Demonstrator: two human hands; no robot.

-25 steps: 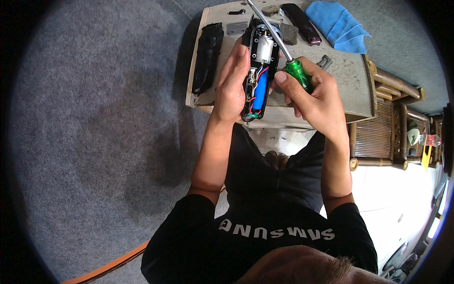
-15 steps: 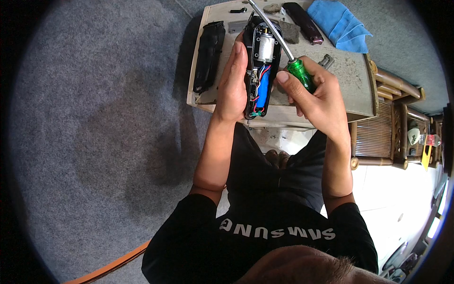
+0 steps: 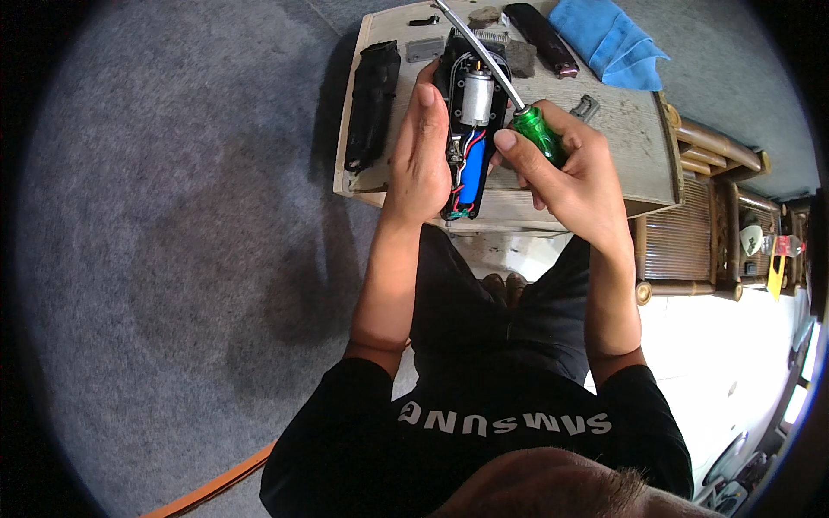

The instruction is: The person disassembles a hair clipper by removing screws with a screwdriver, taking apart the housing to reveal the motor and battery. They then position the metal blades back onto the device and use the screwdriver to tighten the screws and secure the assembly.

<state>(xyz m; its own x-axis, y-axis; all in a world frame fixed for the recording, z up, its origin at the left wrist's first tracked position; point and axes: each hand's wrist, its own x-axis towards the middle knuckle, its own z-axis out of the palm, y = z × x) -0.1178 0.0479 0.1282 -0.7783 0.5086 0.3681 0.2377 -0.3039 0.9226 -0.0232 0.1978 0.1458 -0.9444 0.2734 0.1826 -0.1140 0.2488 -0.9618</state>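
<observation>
An opened black hair clipper [image 3: 451, 95] lies along my left hand [image 3: 420, 160], which is closed round its side with the thumb up. Inside its shell show a silver motor [image 3: 477, 97], a blue battery [image 3: 471, 168] and thin red, white and black wires. My right hand [image 3: 566, 168] grips the green handle of a screwdriver [image 3: 537, 134]. The screwdriver's metal shaft slants up and left across the clipper's top, its tip beyond the clipper's far end. Part of the right fingers is hidden behind the handle and the clipper.
Beneath my hands stands a wooden box table [image 3: 643, 147]. On it lie a black casing [image 3: 373, 104], a dark maroon clipper-shaped piece [image 3: 542, 39], a blue cloth [image 3: 609, 43], a grey comb-like part [image 3: 424, 49] and a small metal part [image 3: 585, 107]. Bamboo furniture [image 3: 682, 233] stands at right.
The clipper has tilted slightly in my left hand, so its toothed far end and motor show more plainly. The screwdriver has shifted a little left; both hands keep their hold.
</observation>
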